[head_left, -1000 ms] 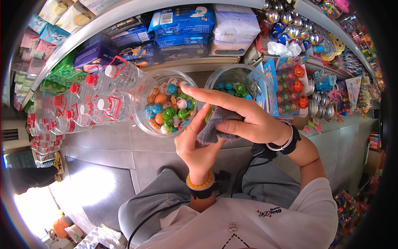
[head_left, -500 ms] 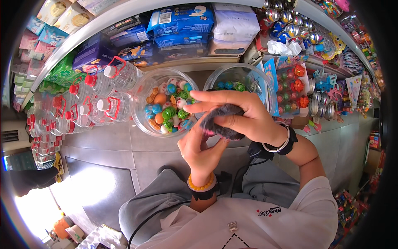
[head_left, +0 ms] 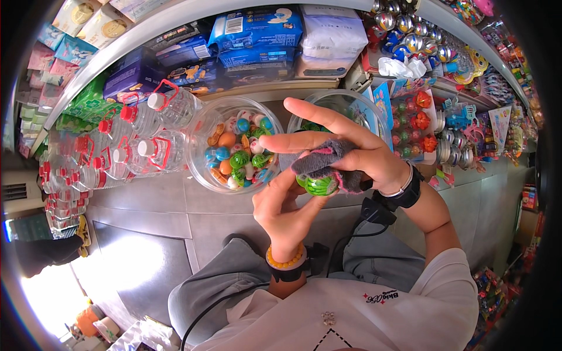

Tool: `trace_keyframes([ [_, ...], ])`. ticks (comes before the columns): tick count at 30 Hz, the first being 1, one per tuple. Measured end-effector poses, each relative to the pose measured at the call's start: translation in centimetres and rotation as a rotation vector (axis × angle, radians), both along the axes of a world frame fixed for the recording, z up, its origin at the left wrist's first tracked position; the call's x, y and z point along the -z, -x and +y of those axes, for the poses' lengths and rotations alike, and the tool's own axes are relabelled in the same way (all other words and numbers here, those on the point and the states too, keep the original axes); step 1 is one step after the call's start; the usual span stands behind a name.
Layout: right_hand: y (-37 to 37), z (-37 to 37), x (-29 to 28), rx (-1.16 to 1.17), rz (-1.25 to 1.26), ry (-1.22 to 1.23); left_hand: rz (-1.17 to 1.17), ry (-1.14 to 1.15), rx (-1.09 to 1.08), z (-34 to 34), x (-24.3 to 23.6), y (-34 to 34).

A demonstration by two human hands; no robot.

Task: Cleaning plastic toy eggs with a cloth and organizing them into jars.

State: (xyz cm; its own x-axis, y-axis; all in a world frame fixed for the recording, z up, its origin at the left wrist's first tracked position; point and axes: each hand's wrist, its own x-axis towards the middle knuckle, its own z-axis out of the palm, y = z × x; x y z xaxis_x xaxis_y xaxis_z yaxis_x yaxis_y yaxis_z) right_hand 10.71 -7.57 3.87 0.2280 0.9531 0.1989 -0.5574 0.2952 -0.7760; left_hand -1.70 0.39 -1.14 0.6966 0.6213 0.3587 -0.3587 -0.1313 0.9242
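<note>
My left hand (head_left: pixel 280 213) grips a round green watermelon-patterned ball (head_left: pixel 321 185) between thumb and fingers, over the floor in front of two clear tubs. A dark grey cloth (head_left: pixel 321 159) with pink edging is pinched in my right hand (head_left: pixel 366 155) and lies against the ball's top and side. The index and middle fingers of that hand point out to the left. Behind the hands, the left clear tub (head_left: pixel 195 120) holds several small blue, green, orange and white pieces. My right hand partly hides the right clear tub (head_left: pixel 351 100), where some green shows inside.
Clear water bottles (head_left: pixel 167 149) with red handles stand in rows at the left. Blue packs (head_left: pixel 257 29) and white packs (head_left: pixel 331 38) fill the shelf behind. Red-topped toys (head_left: pixel 420 121) stand to the right. A black cable (head_left: pixel 225 301) crosses my lap.
The cloth has been drawn up and to the right, baring the green ball that it covered. My right hand's index finger has lifted and spread. My left hand has barely moved.
</note>
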Motion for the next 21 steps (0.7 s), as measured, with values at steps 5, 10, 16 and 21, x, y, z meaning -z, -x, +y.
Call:
trace_keyframes([
  [5,0.4,0.2,0.8,-0.006,-0.021,-0.082,-0.014,0.050,0.040,0.5,-1.4,-0.2],
  [10,0.2,0.5,1.0,0.040,-0.305,-0.096,-0.050,0.132,0.005,0.6,-0.5,0.1],
  [16,0.7,0.5,1.0,0.178,-0.631,0.029,0.097,-0.175,-0.084,1.1,-0.8,0.3],
  [21,1.3,0.1,0.2,0.230,-0.436,0.214,0.171,-0.286,-0.043,0.8,-0.6,0.4],
])
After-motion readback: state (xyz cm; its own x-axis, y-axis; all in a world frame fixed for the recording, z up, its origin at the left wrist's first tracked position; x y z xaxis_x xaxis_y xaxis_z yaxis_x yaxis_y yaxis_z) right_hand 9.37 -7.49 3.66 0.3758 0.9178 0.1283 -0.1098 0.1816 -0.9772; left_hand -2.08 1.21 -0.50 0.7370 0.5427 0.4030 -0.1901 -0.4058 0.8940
